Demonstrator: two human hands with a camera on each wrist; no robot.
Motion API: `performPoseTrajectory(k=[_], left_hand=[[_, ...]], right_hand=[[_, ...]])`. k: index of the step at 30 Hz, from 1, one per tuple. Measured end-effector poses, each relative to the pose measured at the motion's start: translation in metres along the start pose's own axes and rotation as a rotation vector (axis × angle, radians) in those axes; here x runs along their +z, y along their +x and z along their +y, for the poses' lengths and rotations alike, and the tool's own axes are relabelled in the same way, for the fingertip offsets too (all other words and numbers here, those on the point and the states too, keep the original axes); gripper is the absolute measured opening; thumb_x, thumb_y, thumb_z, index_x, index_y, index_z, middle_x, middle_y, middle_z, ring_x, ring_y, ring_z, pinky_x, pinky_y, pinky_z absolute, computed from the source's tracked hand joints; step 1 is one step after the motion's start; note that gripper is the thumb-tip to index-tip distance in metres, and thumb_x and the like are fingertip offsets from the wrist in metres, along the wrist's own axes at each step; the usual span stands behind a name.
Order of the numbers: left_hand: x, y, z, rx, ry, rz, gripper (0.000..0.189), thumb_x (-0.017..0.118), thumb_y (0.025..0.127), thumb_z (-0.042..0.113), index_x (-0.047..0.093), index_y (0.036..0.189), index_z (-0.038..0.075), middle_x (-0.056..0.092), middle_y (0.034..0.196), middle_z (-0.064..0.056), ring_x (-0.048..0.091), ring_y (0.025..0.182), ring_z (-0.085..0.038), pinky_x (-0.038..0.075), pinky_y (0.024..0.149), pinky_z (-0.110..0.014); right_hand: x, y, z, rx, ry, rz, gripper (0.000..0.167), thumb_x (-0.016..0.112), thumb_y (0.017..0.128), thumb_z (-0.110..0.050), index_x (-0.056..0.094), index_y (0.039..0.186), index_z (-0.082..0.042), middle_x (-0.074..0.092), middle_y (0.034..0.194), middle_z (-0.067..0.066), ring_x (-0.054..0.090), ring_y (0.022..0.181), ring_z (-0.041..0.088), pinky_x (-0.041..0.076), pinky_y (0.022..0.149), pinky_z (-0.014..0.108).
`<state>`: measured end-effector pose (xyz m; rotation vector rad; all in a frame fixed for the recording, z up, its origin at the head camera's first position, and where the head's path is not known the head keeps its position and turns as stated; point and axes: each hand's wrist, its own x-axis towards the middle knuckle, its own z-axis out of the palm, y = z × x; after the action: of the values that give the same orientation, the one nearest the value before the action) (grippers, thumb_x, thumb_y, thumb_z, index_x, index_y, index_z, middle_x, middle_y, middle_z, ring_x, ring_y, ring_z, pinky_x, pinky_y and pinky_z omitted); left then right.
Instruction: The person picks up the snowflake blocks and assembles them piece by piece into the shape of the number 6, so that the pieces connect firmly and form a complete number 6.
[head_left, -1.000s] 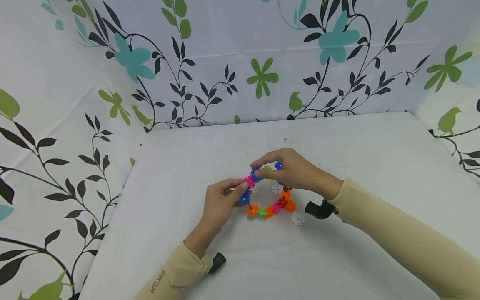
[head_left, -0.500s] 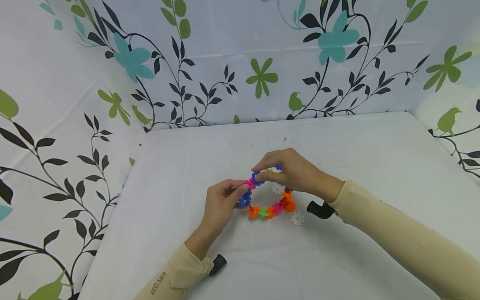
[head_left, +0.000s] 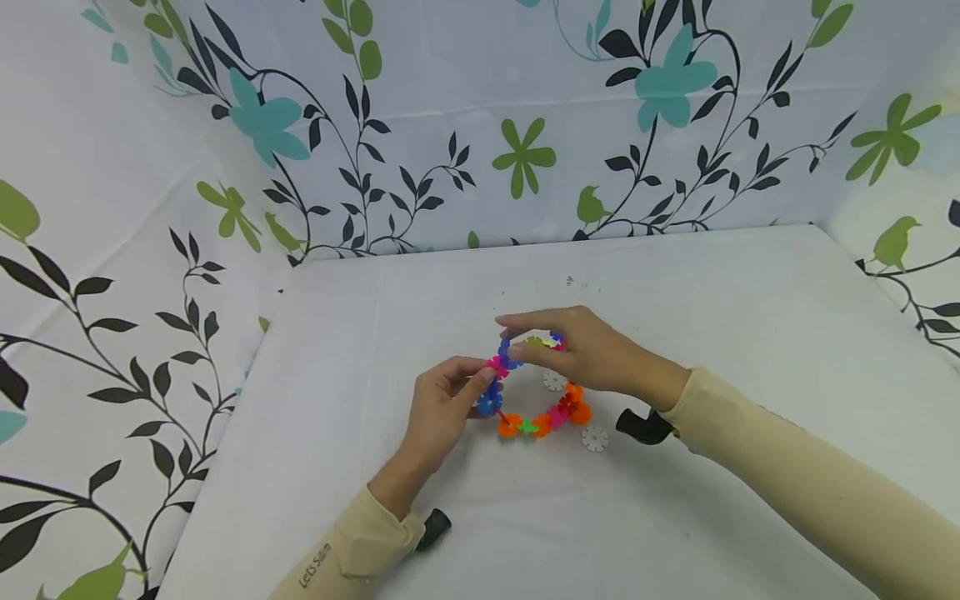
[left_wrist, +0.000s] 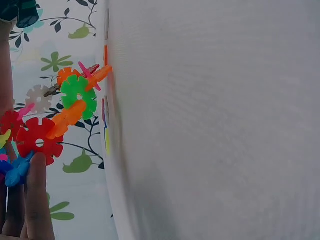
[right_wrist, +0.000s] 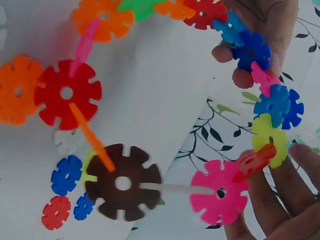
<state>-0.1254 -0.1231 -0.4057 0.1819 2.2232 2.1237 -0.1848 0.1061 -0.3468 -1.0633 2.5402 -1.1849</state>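
A loop of slotted, flower-shaped plastic discs (head_left: 557, 415) in orange, green, pink, red and blue is held up over the white table. My left hand (head_left: 446, 404) pinches its left side between thumb and fingers, near a pink disc (head_left: 497, 367) and blue ones (head_left: 489, 398). My right hand (head_left: 577, 346) is at the upper part, thumb by a blue disc (head_left: 510, 357) and index finger stretched out above it. In the right wrist view, the right fingertips are close to a yellow disc (right_wrist: 270, 141) and a red one; a brown disc (right_wrist: 123, 182) faces the camera.
A white disc (head_left: 595, 437) lies on the white table (head_left: 525, 517) to the right of the loop, with another white disc (head_left: 555, 380) seen through it. Loose blue and red discs (right_wrist: 56, 212) show in the right wrist view. A leaf-patterned cloth (head_left: 420, 100) hangs behind.
The right index finger has straightened and lifted away from the thumb, having been curled at the blue disc before. The loop has shifted slightly; the left hand keeps its pinch.
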Motion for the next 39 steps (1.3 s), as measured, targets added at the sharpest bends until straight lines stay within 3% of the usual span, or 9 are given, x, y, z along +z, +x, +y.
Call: performPoseTrajectory(k=[6,12,16,21,27,32,39], left_hand=[[-0.007,0.002,-0.003,-0.091,-0.008,-0.001,0.02,0.063,0.101,0.013,0.067,0.118,0.003,0.072,0.111,-0.019,0.071,0.098,-0.026,0.061,0.076,-0.038],[-0.013,0.002,-0.004,-0.195,-0.069,0.016,0.022,0.06,0.103,0.016,0.063,0.121,0.004,0.071,0.116,-0.019,0.07,0.104,-0.026,0.059,0.084,-0.04],[-0.018,0.003,-0.006,-0.246,-0.122,0.016,0.026,0.061,0.103,0.021,0.063,0.123,0.005,0.071,0.119,-0.019,0.069,0.108,-0.026,0.057,0.088,-0.042],[-0.022,0.003,-0.005,-0.264,-0.143,-0.002,0.031,0.06,0.103,0.026,0.061,0.127,0.006,0.068,0.125,-0.019,0.067,0.114,-0.029,0.056,0.091,-0.043],[-0.027,0.003,-0.004,-0.262,-0.159,0.015,0.027,0.059,0.103,0.021,0.059,0.125,0.005,0.071,0.121,-0.013,0.067,0.113,-0.03,0.056,0.091,-0.042],[-0.031,0.002,-0.005,-0.253,-0.155,-0.015,0.026,0.057,0.104,0.021,0.058,0.125,0.005,0.068,0.126,-0.019,0.066,0.115,-0.029,0.054,0.095,-0.044],[-0.034,0.002,-0.007,-0.293,-0.184,-0.013,0.035,0.057,0.103,0.02,0.051,0.135,0.007,0.07,0.123,-0.014,0.066,0.115,-0.032,0.051,0.099,-0.046]], right_hand=[[-0.013,-0.005,0.006,0.055,0.134,0.105,0.053,0.045,0.106,-0.046,0.045,0.154,-0.022,0.052,0.149,-0.002,0.047,0.138,0.021,0.04,0.108,0.056],[-0.028,-0.006,0.018,0.047,0.291,0.332,0.053,0.034,0.11,-0.039,0.042,0.155,-0.01,0.052,0.149,0.011,0.052,0.134,0.028,0.037,0.113,0.049],[-0.036,-0.007,0.025,0.129,0.392,0.465,0.058,0.029,0.11,-0.045,0.039,0.156,-0.011,0.051,0.149,0.011,0.052,0.134,0.028,0.037,0.113,0.045],[-0.045,-0.009,0.031,0.196,0.52,0.565,0.064,0.025,0.109,-0.052,0.036,0.157,-0.012,0.047,0.152,0.014,0.051,0.135,0.032,0.038,0.112,0.045],[-0.048,-0.011,0.042,0.277,0.559,0.613,0.065,0.027,0.108,-0.054,0.036,0.157,-0.013,0.047,0.153,0.012,0.051,0.135,0.03,0.039,0.112,0.046],[-0.048,-0.012,0.052,0.369,0.565,0.626,0.065,0.032,0.107,-0.054,0.039,0.155,-0.01,0.049,0.15,0.011,0.051,0.134,0.03,0.04,0.111,0.047],[-0.044,-0.017,0.071,0.544,0.517,0.519,0.063,0.043,0.107,-0.048,0.038,0.156,-0.009,0.049,0.151,0.014,0.05,0.134,0.03,0.039,0.112,0.045]])
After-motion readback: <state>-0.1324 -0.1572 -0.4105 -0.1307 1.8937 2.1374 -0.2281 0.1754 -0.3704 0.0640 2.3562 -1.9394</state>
